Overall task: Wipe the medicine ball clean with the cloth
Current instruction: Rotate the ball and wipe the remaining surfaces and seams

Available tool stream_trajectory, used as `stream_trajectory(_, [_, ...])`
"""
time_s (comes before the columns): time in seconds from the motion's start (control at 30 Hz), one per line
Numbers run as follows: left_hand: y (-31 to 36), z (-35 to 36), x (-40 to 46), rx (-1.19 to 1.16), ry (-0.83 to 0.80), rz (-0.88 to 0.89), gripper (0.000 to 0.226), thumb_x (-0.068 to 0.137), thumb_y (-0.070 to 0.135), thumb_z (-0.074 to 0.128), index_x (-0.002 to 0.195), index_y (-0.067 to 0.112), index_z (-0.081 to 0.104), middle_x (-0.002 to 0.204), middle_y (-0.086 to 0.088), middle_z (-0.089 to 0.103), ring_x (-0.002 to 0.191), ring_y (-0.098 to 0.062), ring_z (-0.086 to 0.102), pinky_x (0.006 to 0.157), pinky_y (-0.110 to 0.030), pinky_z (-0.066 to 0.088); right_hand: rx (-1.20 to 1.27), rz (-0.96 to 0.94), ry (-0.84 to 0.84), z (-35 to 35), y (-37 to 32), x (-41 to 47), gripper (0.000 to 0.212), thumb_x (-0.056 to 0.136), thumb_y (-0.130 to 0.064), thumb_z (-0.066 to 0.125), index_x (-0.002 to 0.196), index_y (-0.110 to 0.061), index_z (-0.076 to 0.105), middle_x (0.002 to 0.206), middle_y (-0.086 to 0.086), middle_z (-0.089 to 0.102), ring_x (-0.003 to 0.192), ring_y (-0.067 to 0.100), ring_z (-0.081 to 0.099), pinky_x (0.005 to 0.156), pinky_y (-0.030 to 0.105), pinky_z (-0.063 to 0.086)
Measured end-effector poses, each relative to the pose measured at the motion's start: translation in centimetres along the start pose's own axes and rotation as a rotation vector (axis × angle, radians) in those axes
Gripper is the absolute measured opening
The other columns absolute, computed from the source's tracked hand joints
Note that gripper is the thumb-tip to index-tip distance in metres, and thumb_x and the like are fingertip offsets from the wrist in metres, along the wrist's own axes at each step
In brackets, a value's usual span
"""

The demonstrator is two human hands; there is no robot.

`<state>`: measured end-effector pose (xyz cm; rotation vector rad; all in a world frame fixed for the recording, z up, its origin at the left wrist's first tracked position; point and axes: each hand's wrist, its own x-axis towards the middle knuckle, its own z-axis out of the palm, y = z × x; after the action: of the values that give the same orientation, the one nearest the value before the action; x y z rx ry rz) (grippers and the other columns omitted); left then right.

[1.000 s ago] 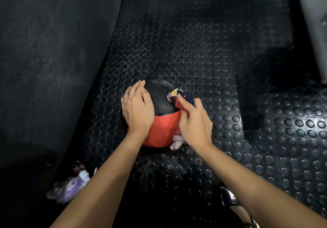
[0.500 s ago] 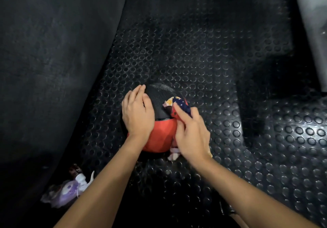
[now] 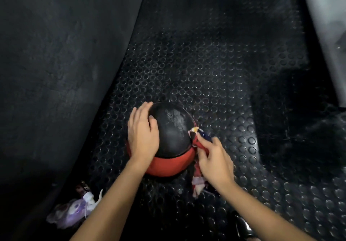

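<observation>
- The studded rubber floor (image 3: 215, 72) carries the medicine ball (image 3: 173, 128) near its left edge, beside a dark wall (image 3: 56, 53).
- Your left hand (image 3: 143, 136) lies flat on the ball's left side, steadying it.
- Your right hand (image 3: 215, 161) pinches the cloth (image 3: 196, 134) against the ball's right flank; the ball lies left of that grip.
- A purple wrapper (image 3: 73, 210) lies clear, lower left.

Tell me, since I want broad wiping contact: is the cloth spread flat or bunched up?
Bunched. The cloth is crumpled in the right hand against the medicine ball, its loose end hanging below the palm.
</observation>
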<state>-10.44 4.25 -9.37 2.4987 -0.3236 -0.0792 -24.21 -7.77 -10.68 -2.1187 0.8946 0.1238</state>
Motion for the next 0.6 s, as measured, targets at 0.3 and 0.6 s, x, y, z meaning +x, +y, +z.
stream_trajectory(0.3, [-0.8,0.2,-1.8,0.089,0.092,-0.006,0.047,0.095,0.029,0.028,0.131,0.021,0.057,0.14,0.01,0.051,0.137,-0.015,0.036,0.115,-0.041,0.025,-0.045,-0.166,0.04,0.8,-4.4,3.6,0.039,0.097,-0.026,0.041,0.133,-0.039,0.048,0.107,-0.006,0.047,0.103,0.02,0.053,0.077,0.032,0.041])
stream_trajectory(0.6, [-0.7,0.1,-1.6,0.106,0.0,0.063,0.051,0.095,0.03,0.026,0.139,0.018,0.048,0.147,0.008,0.043,0.141,-0.014,0.029,0.116,-0.039,0.022,-0.252,-0.293,0.065,0.5,-5.9,4.5,0.04,0.096,-0.024,0.04,0.134,-0.036,0.048,0.117,-0.001,0.047,0.105,0.022,0.051,0.077,0.035,0.044])
